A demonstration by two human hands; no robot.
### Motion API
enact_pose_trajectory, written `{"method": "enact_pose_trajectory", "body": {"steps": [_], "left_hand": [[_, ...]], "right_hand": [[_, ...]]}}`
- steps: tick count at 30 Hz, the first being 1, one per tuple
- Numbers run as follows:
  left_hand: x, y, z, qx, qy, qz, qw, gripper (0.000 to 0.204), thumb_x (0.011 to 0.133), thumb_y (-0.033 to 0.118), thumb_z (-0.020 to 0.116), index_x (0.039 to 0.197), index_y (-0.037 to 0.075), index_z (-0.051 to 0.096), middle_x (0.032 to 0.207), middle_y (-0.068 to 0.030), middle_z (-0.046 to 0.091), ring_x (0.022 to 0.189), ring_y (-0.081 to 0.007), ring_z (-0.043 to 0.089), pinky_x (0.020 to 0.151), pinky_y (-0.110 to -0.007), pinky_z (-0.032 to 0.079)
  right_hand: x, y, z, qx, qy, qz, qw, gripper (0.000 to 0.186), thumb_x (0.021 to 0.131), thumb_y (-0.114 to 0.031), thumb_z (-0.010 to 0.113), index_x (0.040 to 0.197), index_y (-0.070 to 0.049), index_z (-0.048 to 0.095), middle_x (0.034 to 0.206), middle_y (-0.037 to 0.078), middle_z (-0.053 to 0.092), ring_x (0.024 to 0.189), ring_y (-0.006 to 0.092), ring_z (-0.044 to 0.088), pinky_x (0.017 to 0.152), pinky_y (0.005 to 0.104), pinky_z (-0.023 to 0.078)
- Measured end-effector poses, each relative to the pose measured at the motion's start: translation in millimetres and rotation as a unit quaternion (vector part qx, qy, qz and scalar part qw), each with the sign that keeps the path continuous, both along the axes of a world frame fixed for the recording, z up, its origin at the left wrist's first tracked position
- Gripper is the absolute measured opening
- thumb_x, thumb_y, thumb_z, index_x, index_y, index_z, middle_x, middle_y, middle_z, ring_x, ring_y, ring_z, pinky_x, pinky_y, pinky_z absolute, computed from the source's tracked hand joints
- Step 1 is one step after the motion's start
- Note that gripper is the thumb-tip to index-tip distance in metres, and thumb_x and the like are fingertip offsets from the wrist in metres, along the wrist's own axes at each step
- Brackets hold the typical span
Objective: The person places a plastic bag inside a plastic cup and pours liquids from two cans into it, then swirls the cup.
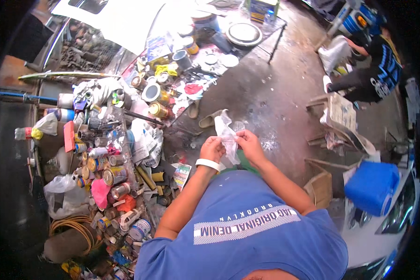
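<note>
A thin, whitish, see-through sheet (227, 135), perhaps plastic or fine cloth, hangs crumpled between my two hands in front of my body. My left hand (213, 150), with a white band around the wrist, pinches its left edge. On the other side my right hand (250, 145) grips it between thumb and fingers. One end of the sheet sticks up above my hands and the rest drops below them. Under it, part of a slipper (212, 119) shows on the floor.
Crowded paint cans (114, 176) and rags fill the left side. A cluttered table (261, 46) stands ahead. To the right are a plastic chair (340, 112), a blue jerrycan (372, 186) and a white car (373, 238). Another person (378, 70) bends near a sack at the far right.
</note>
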State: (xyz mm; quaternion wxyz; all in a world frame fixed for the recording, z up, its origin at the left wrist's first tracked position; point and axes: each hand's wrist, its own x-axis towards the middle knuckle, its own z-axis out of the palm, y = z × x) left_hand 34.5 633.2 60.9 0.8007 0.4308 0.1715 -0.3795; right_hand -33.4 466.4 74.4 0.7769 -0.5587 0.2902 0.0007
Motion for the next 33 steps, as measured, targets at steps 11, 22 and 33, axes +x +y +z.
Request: {"method": "enact_pose_trajectory", "body": {"steps": [11,22,33], "left_hand": [[141.3,-74.4,1.2,0.169,-0.063,0.215,0.960,0.038,0.086,-0.005,0.069,0.110,0.011,0.045,0.090,-0.0046,0.054,0.072,-0.0131,0.058,0.052,-0.029,0.049],[183.7,-58.9,-10.1,0.334,-0.100,0.209,0.914,0.029,0.093,0.006,0.064,0.117,0.003,0.049,0.105,-0.0105,0.062,0.080,-0.0157,0.066,0.058,-0.028,0.056],[252.0,-25.3,-17.6,0.115,0.043,0.223,0.967,0.035,0.092,-0.003,0.054,0.125,0.000,0.044,0.113,-0.0160,0.061,0.093,-0.0288,0.071,0.073,-0.043,0.066]], "right_hand": [[169.3,-85.7,4.9,-0.119,-0.054,0.221,0.967,0.023,0.098,-0.012,0.062,0.117,0.001,0.063,0.101,0.006,0.070,0.092,0.0144,0.065,0.082,0.0316,0.052],[243.5,-60.7,-8.7,-0.080,-0.038,0.279,0.956,0.040,0.097,-0.016,0.066,0.130,0.002,0.053,0.124,0.014,0.065,0.106,0.0199,0.068,0.091,0.0363,0.055],[337.0,-45.2,-26.1,-0.105,0.055,0.240,0.963,0.017,0.103,-0.014,0.054,0.104,-0.002,0.066,0.094,0.002,0.067,0.083,0.0088,0.058,0.073,0.0258,0.047]]}}
